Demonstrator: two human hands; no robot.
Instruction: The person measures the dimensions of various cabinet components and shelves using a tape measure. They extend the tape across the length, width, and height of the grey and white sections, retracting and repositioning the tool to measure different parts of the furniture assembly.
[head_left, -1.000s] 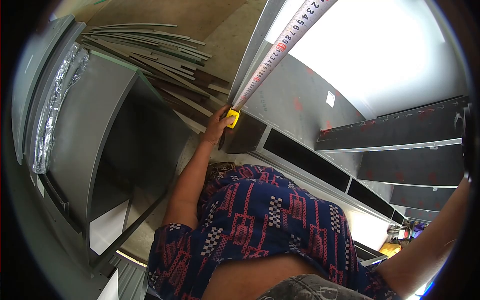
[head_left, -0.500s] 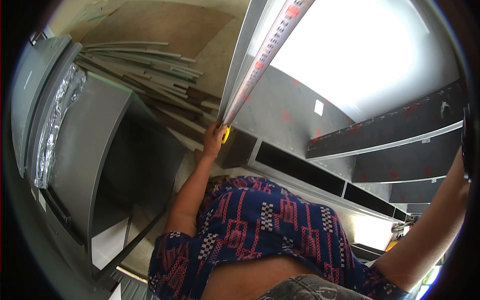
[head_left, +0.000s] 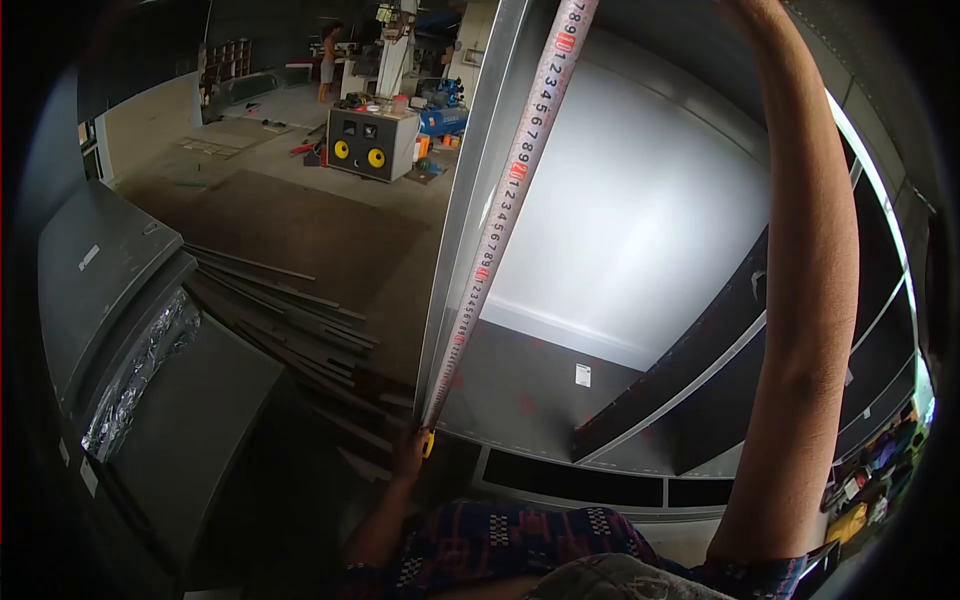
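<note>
My left hand (head_left: pixel 407 456) is low in the middle of the head view, closed round the yellow case of a tape measure (head_left: pixel 429 444). Its marked blade (head_left: pixel 497 220) is drawn out and runs upward along the front edge of a grey cabinet (head_left: pixel 500 385), past the top of the view. My right arm (head_left: pixel 808 250) is raised on the right side, across the cabinet's front. The right hand itself is beyond the top edge, so its fingers are hidden.
Thin strips (head_left: pixel 300 320) lie on the floor at left, beside another grey cabinet (head_left: pixel 215 390) with crumpled shiny film. Farther back stand a speaker box (head_left: pixel 372 145) with yellow cones, a blue compressor (head_left: pixel 443 121) and a person (head_left: pixel 328 62). Colourful items (head_left: pixel 865 490) lie at lower right.
The view has tilted up, bringing the workshop behind into sight. My right arm now reaches up instead of out to the right. My left hand still holds the tape measure.
</note>
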